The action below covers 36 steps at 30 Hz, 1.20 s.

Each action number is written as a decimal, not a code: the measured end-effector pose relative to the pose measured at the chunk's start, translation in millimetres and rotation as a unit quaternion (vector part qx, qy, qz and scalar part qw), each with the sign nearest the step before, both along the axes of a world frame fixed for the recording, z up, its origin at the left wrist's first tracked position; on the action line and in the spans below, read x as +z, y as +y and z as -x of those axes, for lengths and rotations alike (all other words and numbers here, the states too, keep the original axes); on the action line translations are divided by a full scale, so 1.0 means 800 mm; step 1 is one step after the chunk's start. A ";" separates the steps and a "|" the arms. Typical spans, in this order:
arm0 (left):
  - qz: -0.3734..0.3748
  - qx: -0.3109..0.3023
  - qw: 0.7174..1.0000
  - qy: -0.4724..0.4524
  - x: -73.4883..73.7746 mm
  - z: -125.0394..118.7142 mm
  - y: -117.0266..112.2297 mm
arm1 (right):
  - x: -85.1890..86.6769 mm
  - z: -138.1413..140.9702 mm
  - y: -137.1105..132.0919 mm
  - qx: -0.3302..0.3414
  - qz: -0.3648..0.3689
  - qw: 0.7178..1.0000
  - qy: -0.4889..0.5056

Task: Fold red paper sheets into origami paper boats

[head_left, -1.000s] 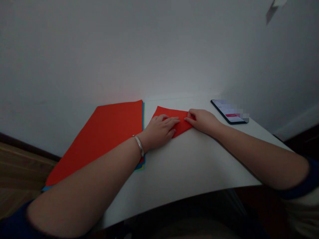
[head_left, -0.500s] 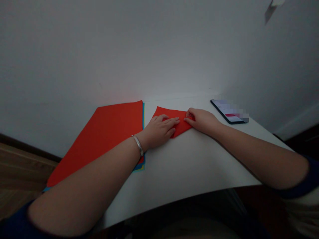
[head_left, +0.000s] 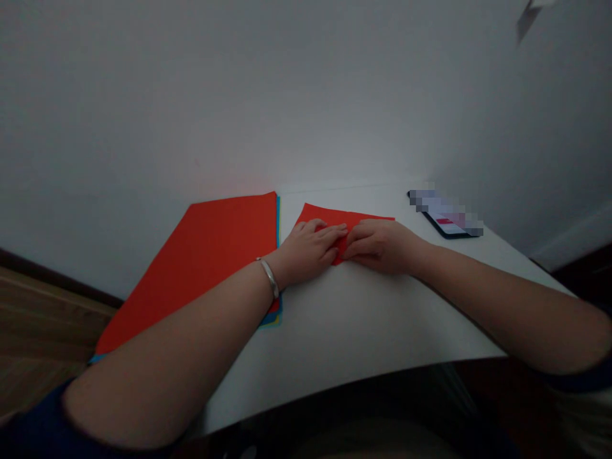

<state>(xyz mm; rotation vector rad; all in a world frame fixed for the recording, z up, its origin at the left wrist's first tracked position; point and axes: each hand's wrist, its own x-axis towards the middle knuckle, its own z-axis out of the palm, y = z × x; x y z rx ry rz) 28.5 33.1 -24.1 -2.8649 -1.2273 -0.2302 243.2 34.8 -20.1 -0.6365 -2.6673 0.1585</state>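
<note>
Both sets of fingers meet on one small folded red sheet (head_left: 354, 220). The left fingers (head_left: 331, 232) lie stretched and close together, flat on the paper. The right fingertips (head_left: 354, 238) point toward them and nearly touch them, also held together and pressing down. Neither seems to pinch an edge, though the undersides are hidden. Behind them the left hand (head_left: 308, 252) and right hand (head_left: 382, 245) rest low on the white table (head_left: 363, 319) and cover the near half of the sheet.

The sheet lies near the far edge of the table, close to the wall. Its far edge and left corner show as a slanted, narrowed outline, so at least one fold looks made already and the hands seem to be flattening a crease. How many folds it carries cannot be told.

A bracelet (head_left: 268, 278) sits on the left wrist. Just left of it lies a stack of coloured paper (head_left: 215, 255), red on top and unfolded. A phone (head_left: 452, 222) lies well apart to the right.
</note>
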 end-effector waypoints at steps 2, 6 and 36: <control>0.011 -0.002 1.000 0.003 0.001 0.001 0.001 | -0.001 -0.001 0.001 0.013 0.007 1.000 0.009; 0.046 -0.024 0.998 0.027 0.004 0.007 0.004 | 0.000 -0.003 0.002 0.027 0.015 0.999 0.023; 0.009 -0.014 0.999 0.029 0.002 0.001 -0.011 | -0.014 -0.007 0.016 -0.265 0.004 0.964 -0.007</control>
